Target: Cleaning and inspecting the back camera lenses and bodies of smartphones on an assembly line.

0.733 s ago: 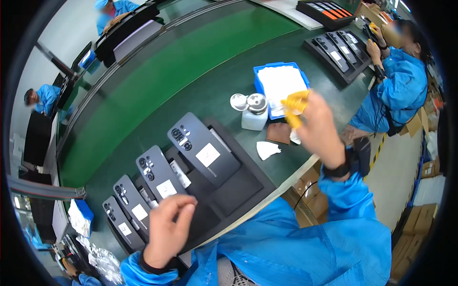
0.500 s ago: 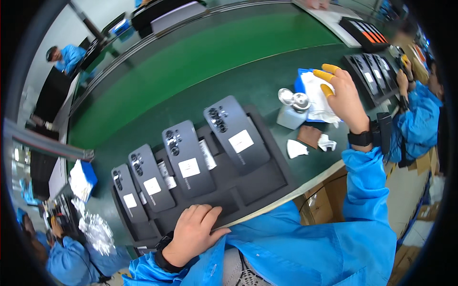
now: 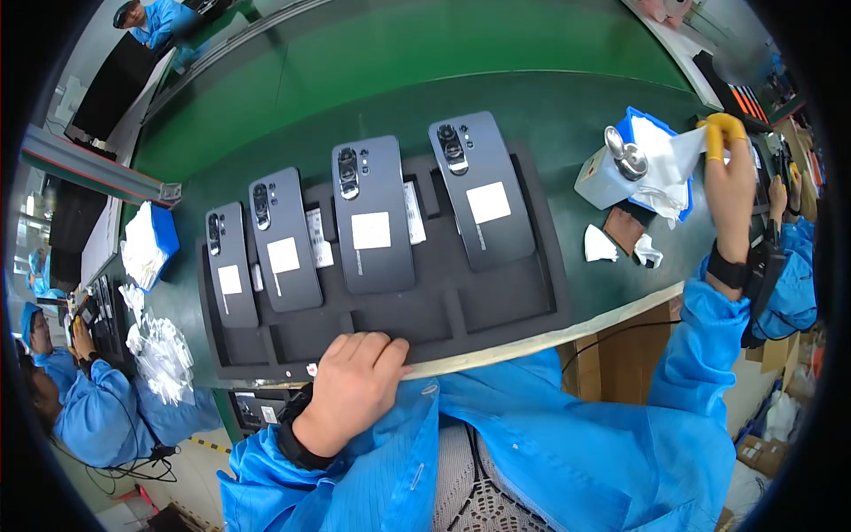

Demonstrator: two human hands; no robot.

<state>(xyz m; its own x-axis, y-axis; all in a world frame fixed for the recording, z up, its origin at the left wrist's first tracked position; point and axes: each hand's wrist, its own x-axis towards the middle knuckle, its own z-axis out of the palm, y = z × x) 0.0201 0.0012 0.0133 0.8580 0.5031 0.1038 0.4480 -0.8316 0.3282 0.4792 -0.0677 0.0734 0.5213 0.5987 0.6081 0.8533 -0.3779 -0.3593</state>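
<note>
My right hand [image 3: 729, 168], with yellow finger cots, pinches a white wipe [image 3: 681, 152]. The wipe stretches up from a pile of wipes in a blue box [image 3: 635, 129]. My left hand [image 3: 356, 383] is curled over the front edge of a black tray [image 3: 496, 330]; its fingertips are hidden. Several dark phones lie back side up across the tray's compartments, each with a white label. They include a phone on the right [image 3: 507, 241], one in the middle [image 3: 377, 266], one left of it [image 3: 297, 222] and one far left [image 3: 228, 248].
Beside the blue box stands a white pump bottle [image 3: 601, 182] with a metal top. A brown pad [image 3: 626, 230] and crumpled white wipes [image 3: 599, 245] lie in front. At left are another blue box [image 3: 165, 232] and clear plastic wrapping [image 3: 164, 359]. Co-workers in blue sit at both sides.
My right hand has moved right and down, its spread fingers closing on a wipe and pulling it up. My left hand stays at the tray's edge, fingers more curled. The view has turned.
</note>
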